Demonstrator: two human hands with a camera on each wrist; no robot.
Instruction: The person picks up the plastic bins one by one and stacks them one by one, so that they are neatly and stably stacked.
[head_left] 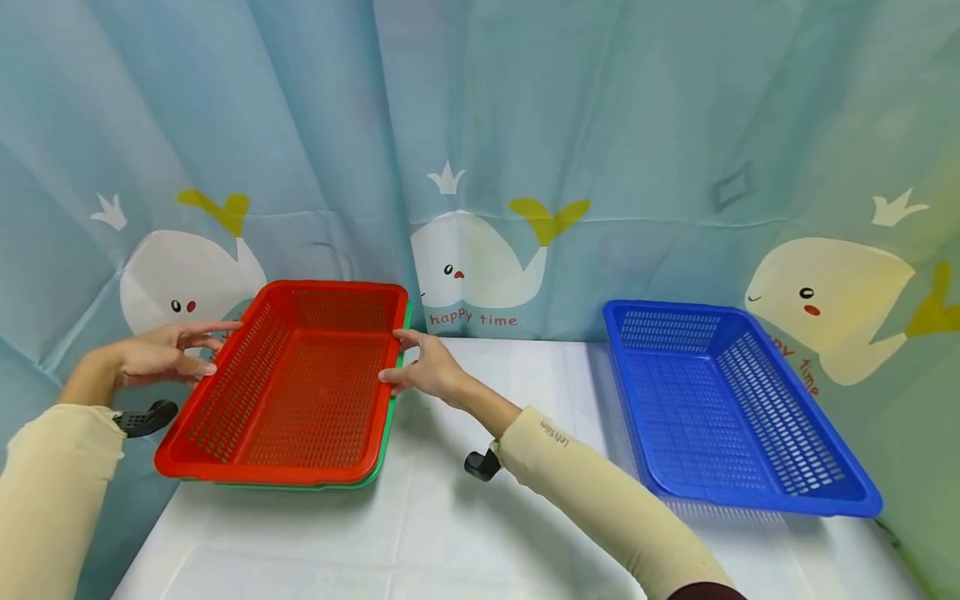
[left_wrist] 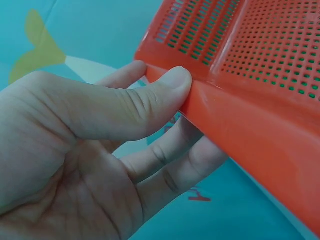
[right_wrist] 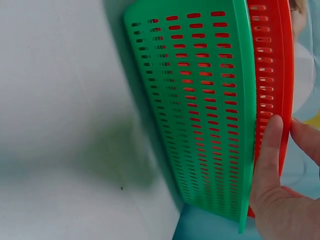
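Observation:
A red perforated plastic basket (head_left: 322, 392) sits nested in a green basket (right_wrist: 247, 100) at the left end of the table. My left hand (head_left: 161, 354) holds the red basket's left rim. In the left wrist view its thumb lies on top of the rim and the other fingers go underneath. On the opposite side, my right hand (head_left: 431, 367) pinches the red basket's right rim between thumb and fingers. The right wrist view shows the red wall standing partly above the green rim. Most of the green basket is hidden under the red one.
A blue perforated basket (head_left: 765, 500) stands at the right, with a pale, see-through basket (head_left: 720, 510) beneath it. White cloth covers the table (head_left: 480, 533). A blue-green curtain (head_left: 480, 108) printed with whales hangs behind.

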